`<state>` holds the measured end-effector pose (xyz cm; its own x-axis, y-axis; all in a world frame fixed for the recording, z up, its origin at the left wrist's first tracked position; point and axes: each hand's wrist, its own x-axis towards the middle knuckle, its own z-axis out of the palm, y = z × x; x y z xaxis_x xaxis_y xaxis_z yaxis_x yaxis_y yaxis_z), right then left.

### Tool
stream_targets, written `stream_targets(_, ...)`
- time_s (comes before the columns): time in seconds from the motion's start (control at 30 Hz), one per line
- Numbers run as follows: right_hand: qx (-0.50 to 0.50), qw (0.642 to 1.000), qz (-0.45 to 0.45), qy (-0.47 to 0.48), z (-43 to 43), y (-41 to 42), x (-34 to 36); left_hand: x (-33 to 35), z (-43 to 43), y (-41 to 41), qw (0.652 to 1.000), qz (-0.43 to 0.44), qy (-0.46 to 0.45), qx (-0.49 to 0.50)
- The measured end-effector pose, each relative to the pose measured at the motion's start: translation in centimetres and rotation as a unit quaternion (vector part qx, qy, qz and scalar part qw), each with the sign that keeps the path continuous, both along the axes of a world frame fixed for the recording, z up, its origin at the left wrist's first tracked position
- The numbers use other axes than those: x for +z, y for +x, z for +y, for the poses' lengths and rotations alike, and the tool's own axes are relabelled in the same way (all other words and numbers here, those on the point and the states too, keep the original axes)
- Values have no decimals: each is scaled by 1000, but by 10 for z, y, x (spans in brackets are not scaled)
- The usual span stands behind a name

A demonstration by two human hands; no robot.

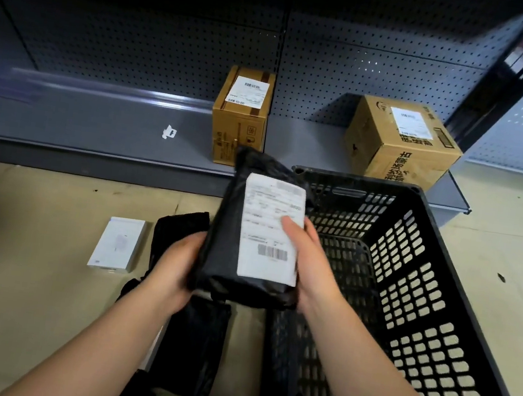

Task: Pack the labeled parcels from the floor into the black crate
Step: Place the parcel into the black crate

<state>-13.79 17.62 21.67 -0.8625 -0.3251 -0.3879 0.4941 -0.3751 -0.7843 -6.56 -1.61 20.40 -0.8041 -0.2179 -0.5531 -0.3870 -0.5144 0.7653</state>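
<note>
A: At the centre of the view, what did the hands hold?
B: A black parcel (233,227) with a white label; the left hand (175,263) and right hand (309,257) had their fingers closed around it.
A: And the black crate (408,283)?
B: At three o'clock, on the floor (34,218). More black parcels (193,348) lay at six o'clock.

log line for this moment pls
step: parcel lifted, not yet in crate | left hand: holds black parcel | right hand: holds same parcel | crate: looks empty | floor: more black parcels, white box
</note>
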Motion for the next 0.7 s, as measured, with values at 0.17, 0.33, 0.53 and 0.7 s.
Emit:
stream_targets(0.17,-152,987,-37,33,49,-34,-34,-11,18,-9,998,13,7,-62)
stream_targets(0.33,-268,951,-110,110,110,-45,-73,-15,64,-16,985,12,-55,-164)
stream_targets(0.53,-352,899,-156,208,164,-33,-127,-31,82,-17,987,-21,-135,-89)
stream_targets(0.7,-146,891,-165,396,181,-9,-172,-57,74,-15,977,-39,-194,-79)
